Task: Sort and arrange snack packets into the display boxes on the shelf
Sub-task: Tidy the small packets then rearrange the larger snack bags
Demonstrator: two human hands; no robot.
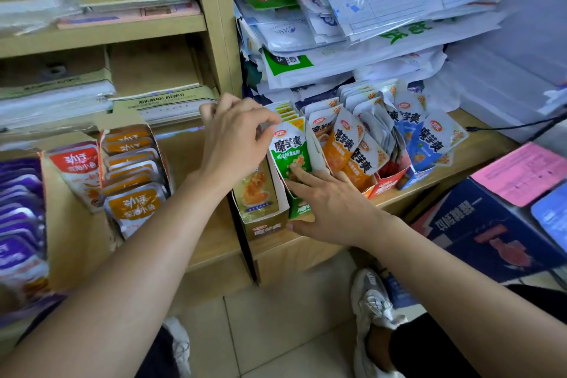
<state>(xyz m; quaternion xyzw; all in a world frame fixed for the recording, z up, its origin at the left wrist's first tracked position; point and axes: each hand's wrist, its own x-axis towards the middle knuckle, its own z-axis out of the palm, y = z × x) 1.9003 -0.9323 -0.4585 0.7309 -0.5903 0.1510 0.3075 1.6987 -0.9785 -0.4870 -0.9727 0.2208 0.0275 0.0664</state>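
A green and white snack packet [290,147] stands at the front of the green display box [299,210] on the wooden shelf [395,196]. My left hand [234,135] pinches the packet's top left corner. My right hand [329,207] lies flat with straight fingers against the packet's lower front and the box. More green packets [287,110] stand behind it. To the left is a gold display box [260,218]. To the right stand boxes of orange packets [340,144] and blue packets [426,138].
On the left shelf, open cartons hold orange fish snack packs [135,175], red packs [76,169] and purple packs [18,212]. Piles of plastic mailing bags [368,24] fill the space above the boxes. A dark blue carton [484,230] stands at the right. My shoes [372,301] are on the tiled floor.
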